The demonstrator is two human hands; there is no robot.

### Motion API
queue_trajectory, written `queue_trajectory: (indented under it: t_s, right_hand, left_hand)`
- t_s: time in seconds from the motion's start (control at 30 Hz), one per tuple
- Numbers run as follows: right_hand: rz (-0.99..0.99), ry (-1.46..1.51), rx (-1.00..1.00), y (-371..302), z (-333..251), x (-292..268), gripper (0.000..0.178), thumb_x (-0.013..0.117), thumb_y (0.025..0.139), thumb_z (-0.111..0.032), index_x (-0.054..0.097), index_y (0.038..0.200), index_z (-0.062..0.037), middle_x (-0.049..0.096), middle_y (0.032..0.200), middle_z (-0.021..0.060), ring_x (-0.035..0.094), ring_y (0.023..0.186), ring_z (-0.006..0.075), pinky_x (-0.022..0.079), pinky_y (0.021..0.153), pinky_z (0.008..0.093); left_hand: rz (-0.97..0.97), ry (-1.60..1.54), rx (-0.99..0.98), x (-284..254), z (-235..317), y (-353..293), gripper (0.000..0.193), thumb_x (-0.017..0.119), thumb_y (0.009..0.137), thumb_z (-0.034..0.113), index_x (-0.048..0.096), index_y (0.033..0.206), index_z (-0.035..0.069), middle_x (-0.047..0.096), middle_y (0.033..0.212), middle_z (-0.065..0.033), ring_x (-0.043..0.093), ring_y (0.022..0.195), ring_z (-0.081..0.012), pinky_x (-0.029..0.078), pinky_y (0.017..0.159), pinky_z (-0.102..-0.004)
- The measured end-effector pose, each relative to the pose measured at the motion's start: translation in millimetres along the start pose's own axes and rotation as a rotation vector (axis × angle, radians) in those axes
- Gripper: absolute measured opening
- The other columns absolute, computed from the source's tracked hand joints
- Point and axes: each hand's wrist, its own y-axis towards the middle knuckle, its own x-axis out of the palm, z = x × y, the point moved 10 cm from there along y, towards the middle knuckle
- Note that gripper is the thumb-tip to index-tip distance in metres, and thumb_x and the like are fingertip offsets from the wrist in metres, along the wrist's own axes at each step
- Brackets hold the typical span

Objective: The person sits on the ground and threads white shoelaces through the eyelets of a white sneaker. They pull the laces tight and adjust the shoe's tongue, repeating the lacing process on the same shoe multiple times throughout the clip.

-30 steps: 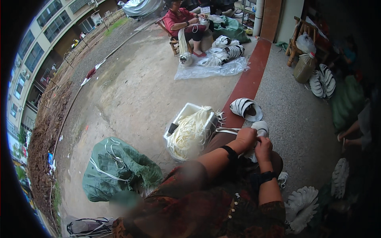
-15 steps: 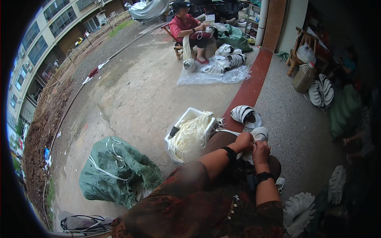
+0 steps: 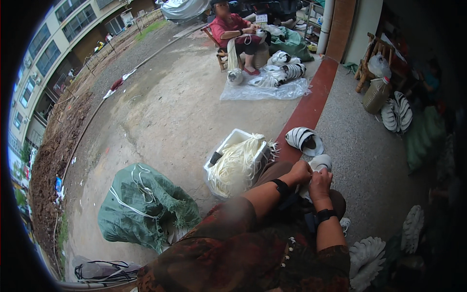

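Note:
My left hand (image 3: 300,171) and my right hand (image 3: 320,184) are close together over my lap, fingers closed at a white shoe-shaped piece (image 3: 321,161). Its rounded end shows just beyond my knuckles, and part of it is hidden under the hands. Whatever fine strand may be pinched between the fingers is too small to make out. Beyond the hands, a nested stack of white shoe pieces (image 3: 304,140) with dark gaps lies on the floor. To the left of my knee stands a white foam box (image 3: 237,136) heaped with cream-coloured cords (image 3: 237,163).
A green woven sack (image 3: 146,207) stands at the left. Across the yard, a seated person (image 3: 233,34) handles similar work beside plastic sheeting (image 3: 265,92) with white pieces on it. More white shoe pieces (image 3: 366,260) lie at lower right. A wooden chair (image 3: 373,63) and a plastic jug (image 3: 376,96) stand at right.
The whole view has shifted slightly. My hands stay together at the white shoe piece, with only a small change in the fingers.

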Motion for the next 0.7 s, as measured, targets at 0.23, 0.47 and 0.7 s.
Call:
queue_trajectory:
  t_s: [0.23, 0.47, 0.7]
  right_hand:
    - [0.013, 1.733, 0.355, -1, 13, -81, 0.005, 0.055, 0.081, -0.002, 0.057, 0.077, -0.0004, 0.059, 0.086, 0.0079, 0.053, 0.072, 0.0124, 0.044, 0.068, 0.0258]
    - [0.233, 1.777, 0.385, -13, 43, -121, 0.007, 0.056, 0.083, -0.006, 0.058, 0.078, -0.0012, 0.061, 0.079, 0.0078, 0.053, 0.070, 0.0132, 0.043, 0.068, 0.0244]
    - [0.115, 1.763, 0.406, -28, 39, -82, 0.007, 0.059, 0.085, -0.007, 0.057, 0.085, -0.0015, 0.061, 0.084, 0.0085, 0.056, 0.076, 0.0129, 0.044, 0.072, 0.0233]
  left_hand:
    - [0.086, -0.150, 0.028, 1, -17, -2, 0.008, 0.062, 0.065, 0.009, 0.061, 0.064, 0.001, 0.061, 0.062, -0.0166, 0.063, 0.058, -0.0260, 0.048, 0.057, -0.0366]
    - [0.007, -0.214, 0.172, -5, 30, -32, 0.016, 0.072, 0.065, 0.014, 0.063, 0.074, 0.004, 0.062, 0.079, -0.0102, 0.059, 0.076, -0.0232, 0.047, 0.070, -0.0334]
    - [0.055, 0.402, 0.650, -3, 83, -78, 0.009, 0.064, 0.072, 0.014, 0.061, 0.073, 0.006, 0.056, 0.082, -0.0106, 0.055, 0.085, -0.0322, 0.045, 0.073, -0.0405]
